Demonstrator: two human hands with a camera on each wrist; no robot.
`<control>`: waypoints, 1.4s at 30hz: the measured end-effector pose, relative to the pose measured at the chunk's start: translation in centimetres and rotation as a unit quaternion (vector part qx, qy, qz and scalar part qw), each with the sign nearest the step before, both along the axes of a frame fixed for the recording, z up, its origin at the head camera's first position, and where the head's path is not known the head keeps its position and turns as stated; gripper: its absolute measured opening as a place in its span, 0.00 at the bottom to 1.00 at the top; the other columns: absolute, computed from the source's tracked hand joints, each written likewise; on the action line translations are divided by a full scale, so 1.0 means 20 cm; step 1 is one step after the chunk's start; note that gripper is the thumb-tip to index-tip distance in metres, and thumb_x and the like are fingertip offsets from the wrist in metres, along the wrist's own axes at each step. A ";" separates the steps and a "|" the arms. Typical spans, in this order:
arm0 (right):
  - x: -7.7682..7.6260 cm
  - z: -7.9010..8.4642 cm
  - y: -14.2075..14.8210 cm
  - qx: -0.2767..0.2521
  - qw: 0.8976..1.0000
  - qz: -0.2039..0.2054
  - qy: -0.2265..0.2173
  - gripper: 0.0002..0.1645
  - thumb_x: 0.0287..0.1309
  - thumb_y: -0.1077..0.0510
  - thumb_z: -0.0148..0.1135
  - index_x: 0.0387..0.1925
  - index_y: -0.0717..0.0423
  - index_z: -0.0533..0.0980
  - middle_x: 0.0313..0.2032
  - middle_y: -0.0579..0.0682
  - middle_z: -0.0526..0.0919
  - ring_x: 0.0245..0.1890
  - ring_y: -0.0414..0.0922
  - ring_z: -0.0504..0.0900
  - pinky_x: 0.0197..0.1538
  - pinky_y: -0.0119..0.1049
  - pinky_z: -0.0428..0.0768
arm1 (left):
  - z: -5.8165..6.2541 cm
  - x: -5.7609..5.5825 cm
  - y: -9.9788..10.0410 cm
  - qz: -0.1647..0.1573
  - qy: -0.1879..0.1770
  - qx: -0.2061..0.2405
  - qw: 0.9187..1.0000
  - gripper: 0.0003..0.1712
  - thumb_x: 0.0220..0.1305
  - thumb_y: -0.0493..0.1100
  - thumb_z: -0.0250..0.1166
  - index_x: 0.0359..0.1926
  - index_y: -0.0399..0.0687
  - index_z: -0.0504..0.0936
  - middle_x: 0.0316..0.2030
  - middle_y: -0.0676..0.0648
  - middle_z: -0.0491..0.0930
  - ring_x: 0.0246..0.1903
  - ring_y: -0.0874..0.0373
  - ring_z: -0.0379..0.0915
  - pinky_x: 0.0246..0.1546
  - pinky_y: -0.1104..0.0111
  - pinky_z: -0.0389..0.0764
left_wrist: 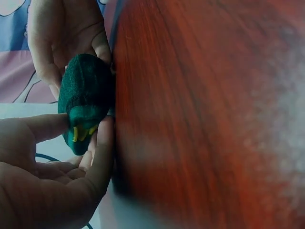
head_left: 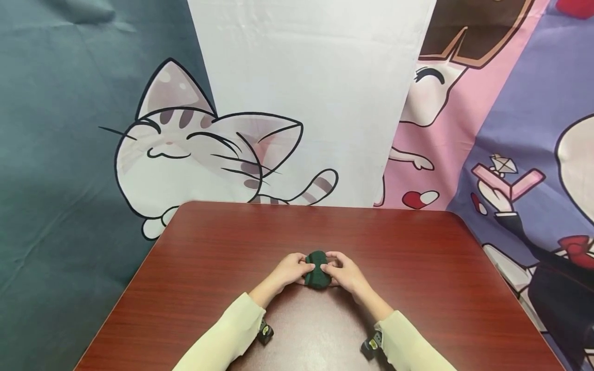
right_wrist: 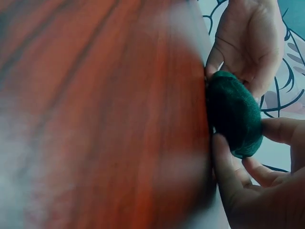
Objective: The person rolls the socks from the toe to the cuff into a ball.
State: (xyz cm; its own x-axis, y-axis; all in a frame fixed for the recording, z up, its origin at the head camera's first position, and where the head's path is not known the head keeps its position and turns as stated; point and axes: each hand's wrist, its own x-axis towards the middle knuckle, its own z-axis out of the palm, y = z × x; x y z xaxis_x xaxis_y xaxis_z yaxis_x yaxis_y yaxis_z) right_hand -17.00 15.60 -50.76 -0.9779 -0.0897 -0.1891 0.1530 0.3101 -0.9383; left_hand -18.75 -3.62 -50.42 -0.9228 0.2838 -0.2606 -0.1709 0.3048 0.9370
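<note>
A dark green knit bundle that looks like rolled-up socks [head_left: 317, 278] lies low over the middle of the table, with yellow stitching [left_wrist: 82, 133] on its left end. My left hand [head_left: 290, 269] pinches that end, thumb on top and fingers at the side and below. From the other side my right hand [head_left: 345, 273] grips the bundle [right_wrist: 236, 114] with its thumb on top and fingers curled around the edge. The two thumbs come close together on its upper face. The underside of the bundle is mostly hidden.
The reddish-brown wooden table [head_left: 209, 242] has rounded far corners. Behind it hangs a cloth backdrop [head_left: 315, 77] with a cartoon cat and figures. Small dark cameras [head_left: 265, 332] sit at the cuffs of the pale sleeves [head_left: 227, 335].
</note>
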 end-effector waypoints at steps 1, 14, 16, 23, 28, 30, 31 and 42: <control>0.00 0.01 0.00 0.016 1.000 -0.002 0.004 0.27 0.60 0.54 0.70 0.59 0.58 0.76 0.43 0.54 0.84 0.39 0.45 0.84 0.39 0.38 0.83 | 0.00 0.00 0.00 -0.001 0.004 -0.010 1.000 0.18 0.66 0.42 0.66 0.50 0.31 0.79 0.38 0.45 0.85 0.30 0.58 0.83 0.30 0.65 0.86; -0.03 0.03 0.01 0.035 0.999 -0.005 -0.015 0.25 0.63 0.54 0.68 0.57 0.62 0.76 0.47 0.57 0.84 0.38 0.45 0.84 0.38 0.39 0.86 | 0.02 0.00 0.01 -0.005 0.023 -0.027 0.999 0.24 0.71 0.44 0.64 0.60 0.30 0.76 0.40 0.44 0.84 0.32 0.57 0.83 0.29 0.65 0.86; -0.02 0.03 0.01 0.024 1.000 -0.004 -0.017 0.25 0.63 0.55 0.68 0.57 0.64 0.76 0.46 0.59 0.84 0.36 0.45 0.83 0.37 0.39 0.86 | 0.02 0.00 0.01 -0.005 0.019 -0.019 1.000 0.25 0.71 0.44 0.63 0.61 0.29 0.75 0.41 0.43 0.84 0.33 0.56 0.83 0.29 0.65 0.86; -0.02 0.06 0.03 0.002 1.000 0.009 -0.023 0.25 0.65 0.56 0.66 0.57 0.67 0.74 0.40 0.56 0.82 0.31 0.44 0.81 0.33 0.40 0.85 | 0.03 0.00 -0.02 0.000 0.030 -0.028 0.999 0.27 0.72 0.44 0.61 0.63 0.28 0.73 0.38 0.44 0.82 0.28 0.58 0.80 0.28 0.65 0.86; -0.03 0.06 0.05 -0.005 1.000 0.010 -0.023 0.25 0.65 0.58 0.64 0.58 0.68 0.73 0.36 0.54 0.81 0.28 0.43 0.79 0.32 0.36 0.82 | 0.04 0.00 -0.05 -0.002 0.045 -0.040 0.998 0.25 0.73 0.44 0.61 0.63 0.29 0.73 0.39 0.43 0.83 0.29 0.57 0.81 0.28 0.65 0.86; -0.03 0.07 0.06 -0.002 1.000 0.011 -0.019 0.24 0.65 0.58 0.64 0.58 0.68 0.73 0.36 0.54 0.82 0.28 0.43 0.79 0.32 0.36 0.82 | 0.05 0.00 -0.07 -0.006 0.057 -0.047 0.997 0.26 0.73 0.44 0.60 0.63 0.30 0.73 0.40 0.42 0.83 0.31 0.55 0.82 0.29 0.64 0.86; -0.04 0.07 0.07 0.003 1.000 0.012 -0.016 0.24 0.65 0.58 0.64 0.58 0.67 0.73 0.37 0.55 0.82 0.28 0.43 0.80 0.32 0.36 0.82 | 0.05 0.00 -0.08 -0.009 0.062 -0.052 0.997 0.26 0.74 0.45 0.60 0.64 0.30 0.73 0.41 0.41 0.83 0.31 0.54 0.82 0.30 0.64 0.86; -0.05 0.16 0.18 0.099 0.994 0.039 0.029 0.18 0.66 0.58 0.63 0.52 0.65 0.79 0.38 0.59 0.84 0.34 0.49 0.84 0.41 0.43 0.84 | 0.14 0.00 -0.22 -0.066 0.154 -0.150 0.974 0.25 0.74 0.47 0.60 0.64 0.36 0.75 0.45 0.47 0.83 0.40 0.57 0.80 0.45 0.59 0.80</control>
State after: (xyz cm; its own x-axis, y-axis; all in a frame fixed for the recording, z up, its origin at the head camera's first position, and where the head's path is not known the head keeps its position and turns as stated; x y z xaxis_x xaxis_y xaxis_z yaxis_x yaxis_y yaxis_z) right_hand -18.00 19.27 -47.61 -0.9792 -0.1321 -0.1542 0.0690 0.4979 -0.8645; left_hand -18.76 -8.11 -47.68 -0.9312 0.3583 -0.0666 0.1629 0.5727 0.8034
